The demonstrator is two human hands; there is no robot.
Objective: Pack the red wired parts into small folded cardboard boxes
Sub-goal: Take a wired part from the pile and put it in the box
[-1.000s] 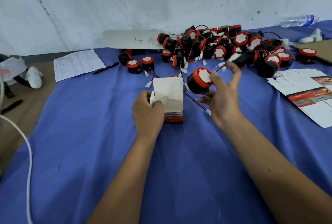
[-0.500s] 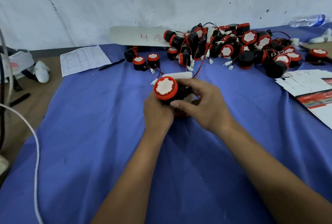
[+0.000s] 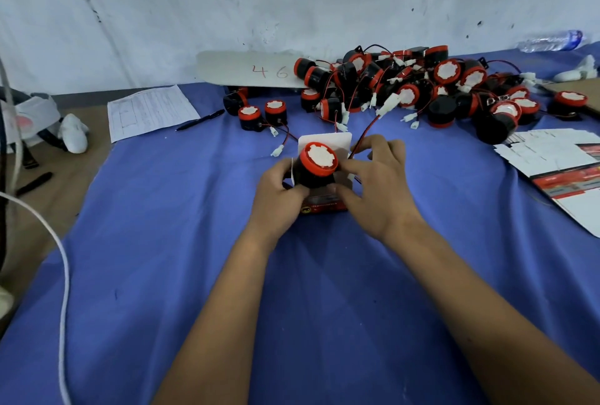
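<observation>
Item in hand: one red wired part (image 3: 317,164), a black cylinder with a red rim and white face, standing face-up and half-seated in the mouth of a small folded cardboard box (image 3: 324,201), white top flap raised behind it. Box rests on the blue-covered desk (image 3: 181,242), at centre. Left hand (image 3: 281,192): fingers curled round the box's left side, steadying it, thumb at the part's body. Right hand (image 3: 378,183): fingers curled, pinching at the part's right edge and its red lead (image 3: 365,135), which trails up and back out of the box. Stock: heap of unpacked parts (image 3: 422,89) at the far side, a few strays (image 3: 263,115) to its left. Flat box blanks (image 3: 552,161) stacked at right. Sundries: form sheet (image 3: 149,110), pen (image 3: 199,120), white strip marked "46" (image 3: 250,70), plastic bottle (image 3: 552,42) far right. Step, as judged: insertion, part not fully home. Next move likely calls for pressing the body down, tucking lead and white connector inside without snagging, then closing the flap.
</observation>
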